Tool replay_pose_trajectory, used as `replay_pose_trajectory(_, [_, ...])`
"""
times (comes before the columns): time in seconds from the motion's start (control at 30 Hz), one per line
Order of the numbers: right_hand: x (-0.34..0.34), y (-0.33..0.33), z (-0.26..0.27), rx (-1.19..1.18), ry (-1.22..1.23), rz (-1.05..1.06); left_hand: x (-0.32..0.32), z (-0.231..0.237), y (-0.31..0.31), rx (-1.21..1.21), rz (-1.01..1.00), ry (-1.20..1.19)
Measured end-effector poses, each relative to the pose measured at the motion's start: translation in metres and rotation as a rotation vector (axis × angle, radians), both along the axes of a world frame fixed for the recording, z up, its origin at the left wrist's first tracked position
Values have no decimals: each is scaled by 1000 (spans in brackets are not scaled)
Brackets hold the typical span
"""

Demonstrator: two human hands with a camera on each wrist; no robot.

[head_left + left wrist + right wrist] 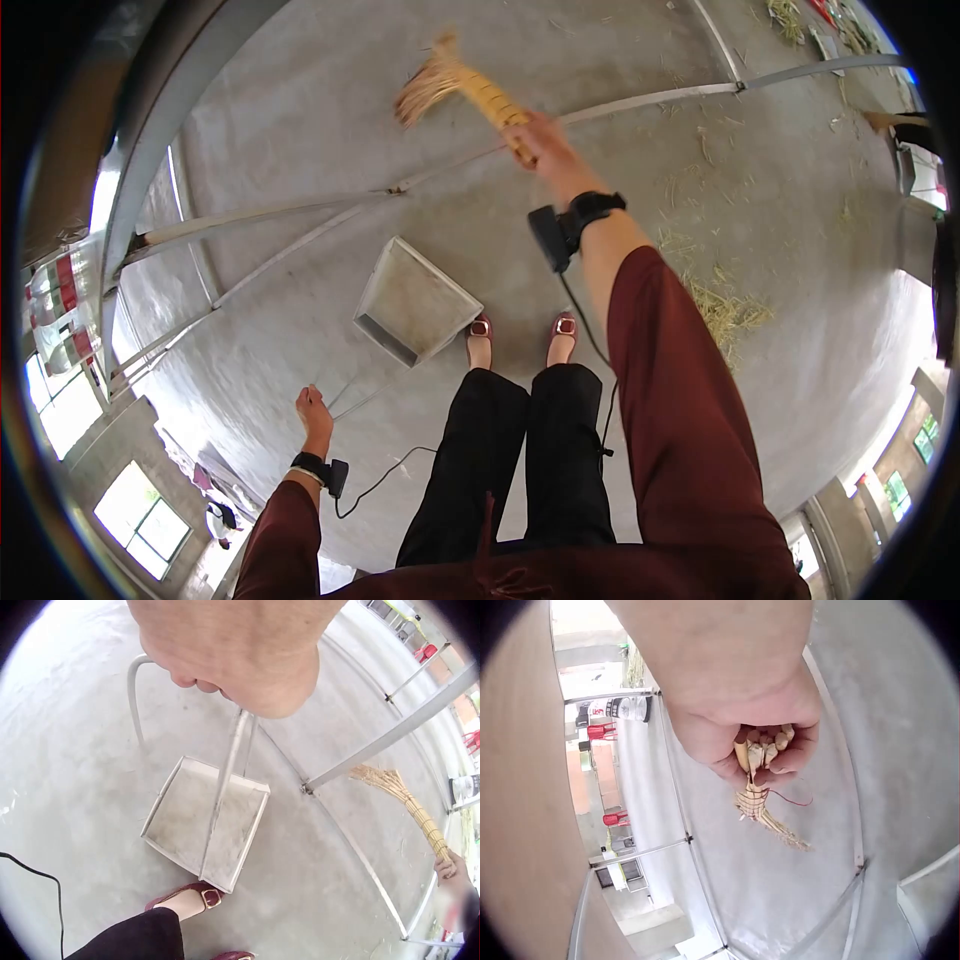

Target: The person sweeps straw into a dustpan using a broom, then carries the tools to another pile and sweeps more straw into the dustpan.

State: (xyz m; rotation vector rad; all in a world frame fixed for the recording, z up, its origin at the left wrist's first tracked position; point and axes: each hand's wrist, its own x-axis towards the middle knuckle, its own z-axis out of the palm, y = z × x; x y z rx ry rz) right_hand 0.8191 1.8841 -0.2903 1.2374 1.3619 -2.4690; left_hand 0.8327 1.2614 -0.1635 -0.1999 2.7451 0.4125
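Note:
In the head view the right hand [545, 150] grips the bound handle of a straw hand broom [490, 100], whose bristles fan out to the upper left, above the floor. The right wrist view shows the fingers of that hand [772, 742] curled round the broom's stalks [751, 801]. Lower left, the left hand [314, 410] grips the thin metal handle [229, 761] of a dustpan. The square, pale dustpan [202, 817] rests on the floor in front of the shoes, with dusty marks inside.
Metal frame bars [650, 98] cross the floor beyond the dustpan. Loose straw [725, 305] lies at the right, with scattered bits further up. Red shoes [563, 325] stand just below the dustpan's right side. Red chairs [601, 733] stand in the distance, and a black cable [390, 470] hangs at the left.

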Motion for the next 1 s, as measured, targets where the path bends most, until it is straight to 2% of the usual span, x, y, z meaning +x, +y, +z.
replay_pose_trajectory(0.1, [63, 57, 1, 91, 114, -266, 1, 2, 6, 4, 49, -9])
replay_pose_trajectory(0.13, [82, 79, 10, 142, -32, -296, 1, -2, 0, 19, 47, -1])
replay_pose_trajectory(0.2, [132, 117, 30, 317, -125, -278, 3, 5, 5, 23, 29, -9])
replay_pose_trajectory(0.27, [157, 141, 45, 425, -375, -512, 3, 2, 11, 41, -3, -19])
replay_pose_trajectory(0.37, [199, 148, 64, 412, -300, -585, 3, -7, 0, 51, -65, 16])
replay_pose_trajectory(0.47, [237, 100, 69, 443, -193, -538, 4, -6, 1, 53, -116, 64])
replay_pose_trajectory(0.5, [232, 65, 96, 298, -236, -648, 3, -5, 4, 42, -97, 48])
replay_pose_trajectory(0.63, [253, -14, 110, 26, -193, -507, 3, -2, 7, 39, -97, 24])
replay_pose_trajectory(0.67, [266, -23, 109, 0, -171, -431, 4, -5, 6, 53, -127, 2])
replay_pose_trajectory(0.77, [315, -42, 109, -35, -159, -433, 0, -13, -4, 38, -197, 24])
replay_pose_trajectory(0.87, [386, -45, 110, 14, -258, -481, -1, -14, -6, 46, -86, -37])
replay_pose_trajectory(1.0, [467, -45, 132, -69, -383, -697, 2, -22, -5, 39, -135, -37])
